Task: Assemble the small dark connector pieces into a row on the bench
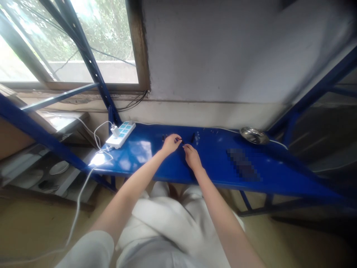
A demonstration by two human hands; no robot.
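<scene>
Grey-and-cream wall (212,56) seen behind, metal-framed window (108,44) at left. Long glossy blue bench (167,171) set against the wall between blue metal uprights; glare on its left end. Side shelving (69,121) partly cut off at left. White power strip with blue socket panels (126,130) placed at the bench's left end, white plug inserted. Shiny round metal dish (254,135) set at right rear; dark item (244,163) in front of it pixelated, unidentifiable. Small dark slender piece (182,142) held above mid-bench, pinched by the fingers of left hand (170,143) and right hand (192,155), mostly covered by them. Black piece and clear bits (197,138) lie beyond, too small to identify.
</scene>
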